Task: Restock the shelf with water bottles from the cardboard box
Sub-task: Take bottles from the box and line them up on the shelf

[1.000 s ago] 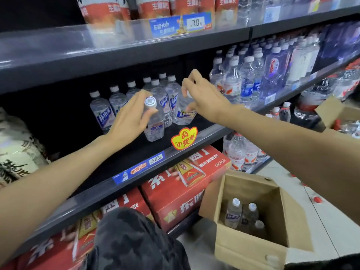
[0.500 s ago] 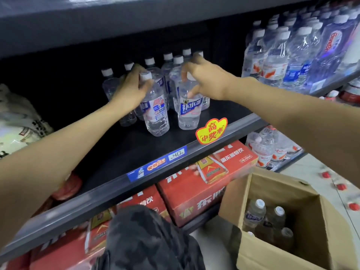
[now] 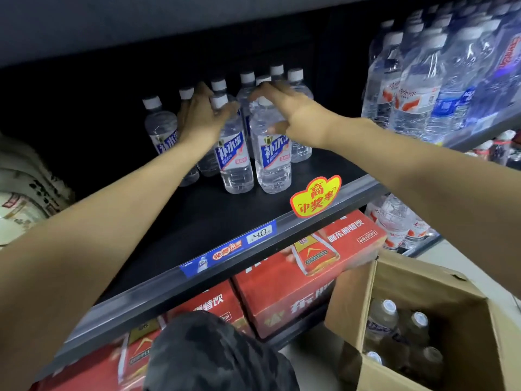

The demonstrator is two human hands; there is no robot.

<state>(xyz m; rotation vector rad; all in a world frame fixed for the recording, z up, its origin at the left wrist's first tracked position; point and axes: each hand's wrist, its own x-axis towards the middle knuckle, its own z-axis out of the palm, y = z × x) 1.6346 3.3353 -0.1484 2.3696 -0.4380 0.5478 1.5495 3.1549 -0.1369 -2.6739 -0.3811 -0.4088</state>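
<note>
Two clear water bottles with blue-and-white labels stand upright side by side on the dark shelf (image 3: 174,230), in front of several more of the same kind. My left hand (image 3: 201,119) wraps the neck of the left bottle (image 3: 234,162), its white cap showing between my fingers. My right hand (image 3: 296,114) curves over the cap of the right bottle (image 3: 272,162), thumb on its front. The open cardboard box (image 3: 423,280) sits on the floor at the lower right, with several capped bottles (image 3: 384,314) in it.
A yellow promo tag (image 3: 315,196) and a blue price strip (image 3: 228,248) hang on the shelf's front rail. Red drink cartons (image 3: 298,294) fill the shelf below. Larger water bottles (image 3: 423,88) crowd the right bay. Printed sacks (image 3: 22,198) lie at the left. My camouflage-clad knee (image 3: 214,354) is in front.
Both bottles have gone from tilted in the air to standing upright on the shelf. My hands have slid up toward their necks and caps. The view has moved closer to the shelf.
</note>
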